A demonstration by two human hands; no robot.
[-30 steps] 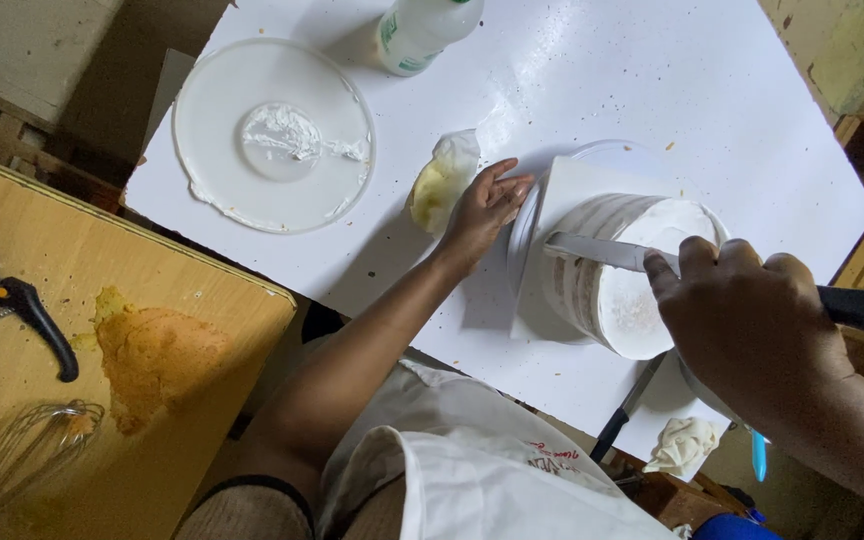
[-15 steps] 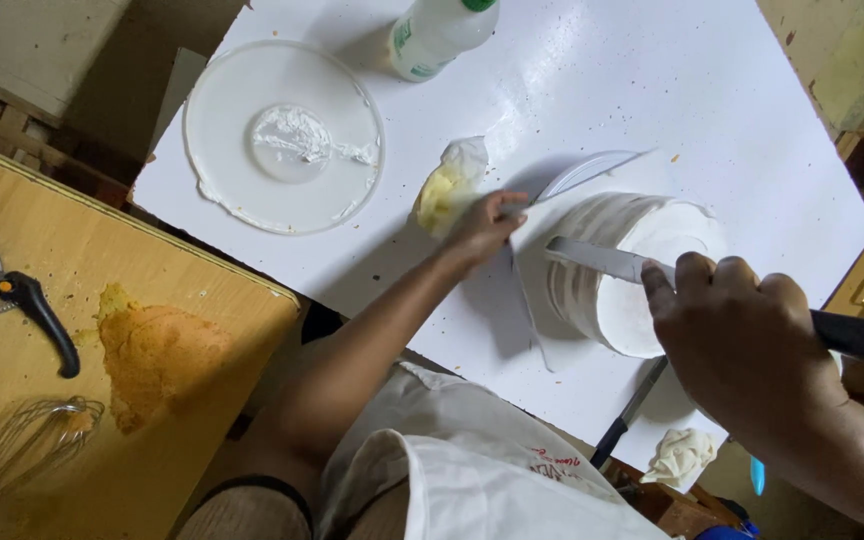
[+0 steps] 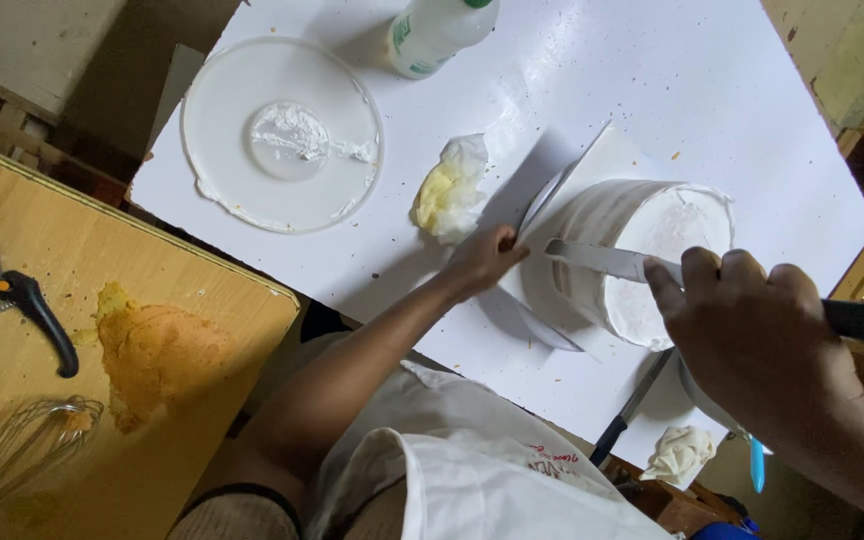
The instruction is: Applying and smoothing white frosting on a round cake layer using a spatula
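Note:
A round white-frosted cake stands on a white board on the white table. My right hand grips a long flat spatula whose metal blade lies against the cake's side. My left hand pinches the board's near edge just left of the cake. A crumpled clear piping bag with yellow cream lies a little beyond my left hand.
A round clear disc with a smear of white frosting and a white bottle sit at the table's far side. A dark-handled knife, a crumpled tissue, a wooden table with cake scraps, a whisk and shears are nearby.
My left hand has slid from resting flat by the bag to gripping the board's edge, and the board has turned. The spatula stays against the cake's side.

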